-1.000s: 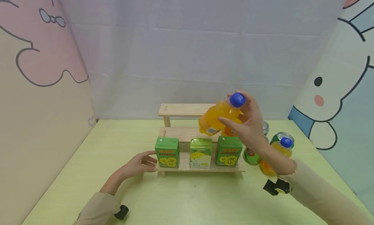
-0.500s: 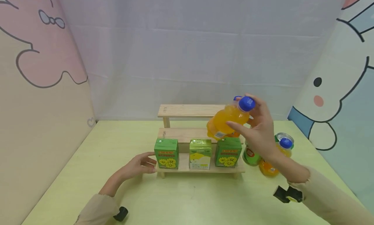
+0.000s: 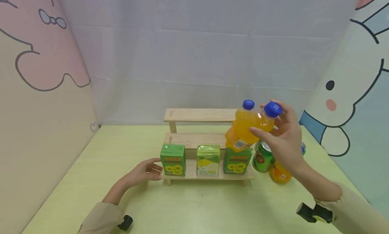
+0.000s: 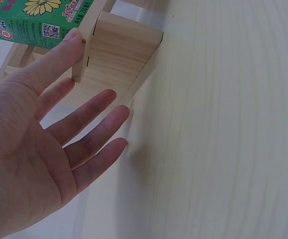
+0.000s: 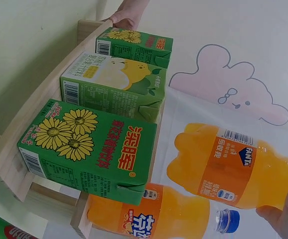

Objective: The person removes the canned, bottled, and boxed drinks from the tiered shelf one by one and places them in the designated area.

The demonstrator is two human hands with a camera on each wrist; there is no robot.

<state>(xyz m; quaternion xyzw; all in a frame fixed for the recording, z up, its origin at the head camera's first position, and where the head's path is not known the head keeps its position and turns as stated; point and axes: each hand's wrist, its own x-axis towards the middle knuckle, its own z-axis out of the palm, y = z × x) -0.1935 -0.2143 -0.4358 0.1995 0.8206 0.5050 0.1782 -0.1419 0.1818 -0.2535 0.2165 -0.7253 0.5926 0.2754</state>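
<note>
My right hand (image 3: 287, 139) grips an orange Fanta bottle (image 3: 243, 136) with a blue cap. The bottle is tilted in the air, its base toward the right end of the wooden tiered rack (image 3: 194, 139). Behind it a second Fanta bottle (image 3: 248, 105) stands at the middle tier's right end; its lower part shows in the right wrist view (image 5: 184, 214). My left hand (image 3: 145, 170) touches the bottom tier's left end, thumb on the edge, other fingers spread and nearly straight. Along that tier stand a green drink carton (image 3: 173, 159), a lemon-pictured carton (image 3: 208, 160) and another green carton (image 3: 237, 161).
Right of the rack, a green can (image 3: 262, 156) and another orange bottle (image 3: 279, 173) stand on the pale table (image 3: 194, 207), partly hidden by my right hand and forearm. A white cloth backdrop (image 3: 194, 65) hangs behind. The rack's top tier (image 3: 200, 114) is bare where visible.
My right hand has moved right and slightly down with the Fanta bottle, uncovering more of the one standing on the middle tier. My left hand stays at the rack's left end.
</note>
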